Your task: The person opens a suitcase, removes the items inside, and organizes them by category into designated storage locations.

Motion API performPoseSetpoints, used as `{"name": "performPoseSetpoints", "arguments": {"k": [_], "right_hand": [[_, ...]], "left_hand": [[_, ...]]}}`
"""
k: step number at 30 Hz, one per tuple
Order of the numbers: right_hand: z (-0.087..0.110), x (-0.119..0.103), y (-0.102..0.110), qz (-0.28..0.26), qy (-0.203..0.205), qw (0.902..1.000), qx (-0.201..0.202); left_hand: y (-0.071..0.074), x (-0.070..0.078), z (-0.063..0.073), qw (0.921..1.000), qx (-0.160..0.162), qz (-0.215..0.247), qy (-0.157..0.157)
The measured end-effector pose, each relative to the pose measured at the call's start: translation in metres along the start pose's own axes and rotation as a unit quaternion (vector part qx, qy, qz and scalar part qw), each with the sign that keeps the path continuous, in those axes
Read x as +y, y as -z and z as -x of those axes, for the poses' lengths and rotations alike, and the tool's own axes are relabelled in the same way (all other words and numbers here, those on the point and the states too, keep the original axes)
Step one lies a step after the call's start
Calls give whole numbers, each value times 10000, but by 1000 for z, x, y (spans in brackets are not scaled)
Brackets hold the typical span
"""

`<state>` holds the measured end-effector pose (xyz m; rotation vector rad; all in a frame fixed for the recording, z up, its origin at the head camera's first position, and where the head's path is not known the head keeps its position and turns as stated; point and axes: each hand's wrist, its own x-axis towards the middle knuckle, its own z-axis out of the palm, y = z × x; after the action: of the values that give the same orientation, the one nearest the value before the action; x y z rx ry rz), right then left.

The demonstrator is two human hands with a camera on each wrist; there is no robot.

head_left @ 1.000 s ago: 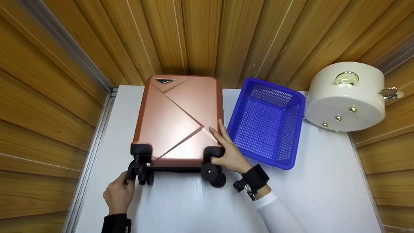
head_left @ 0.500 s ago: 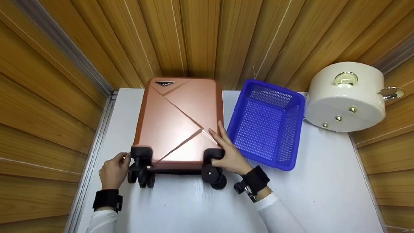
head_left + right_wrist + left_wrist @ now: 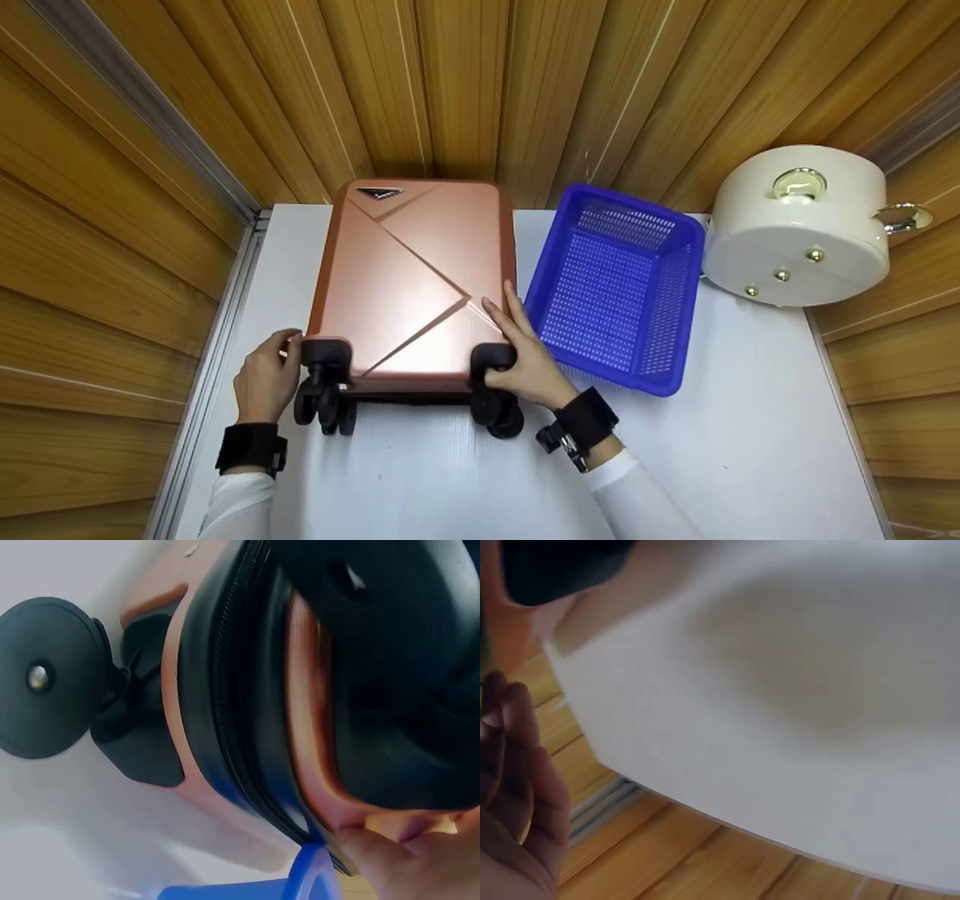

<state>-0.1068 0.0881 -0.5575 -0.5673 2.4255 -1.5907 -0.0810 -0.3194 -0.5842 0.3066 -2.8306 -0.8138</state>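
Beside a blue basket (image 3: 604,304) near a pot (image 3: 799,232), hands (image 3: 266,379) (image 3: 534,369) flank the suitcase (image 3: 420,277), right spread, left's hold unclear

Both arms (image 3: 637,491), in white sleeves (image 3: 238,504) and black wristbands (image 3: 249,448), reach forward, the bare left hand (image 3: 265,381) with fingers bent, the bare right hand (image 3: 532,366) angled leftward, two fingers extended, thumb apart.

Vs 1 s ago, L hand (image 3: 266,379) up from suitcase (image 3: 420,277) L wheels (image 3: 328,405) to corner guard (image 3: 327,351); R wheel (image 3: 486,409) turned.
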Motion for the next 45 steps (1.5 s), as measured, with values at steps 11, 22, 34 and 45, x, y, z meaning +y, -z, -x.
{"name": "performPoseSetpoints", "arguments": {"k": [11, 22, 34, 45], "right_hand": [[1, -2, -14, 152, -127, 9992, 339], [1, 1, -22, 153, -21, 9990, 410], [1, -3, -22, 39, -5, 9989, 473], [-2, -18, -17, -151, 51, 9991, 399]], "left_hand": [[24, 68, 11, 9719, 1347, 14, -1931], [-41, 131, 76, 9431, 373, -1020, -3142], [-86, 127, 93, 9241, 1169, -1873, -3120], [-82, 129, 91, 9253, 1258, -1741, -3125]]}}
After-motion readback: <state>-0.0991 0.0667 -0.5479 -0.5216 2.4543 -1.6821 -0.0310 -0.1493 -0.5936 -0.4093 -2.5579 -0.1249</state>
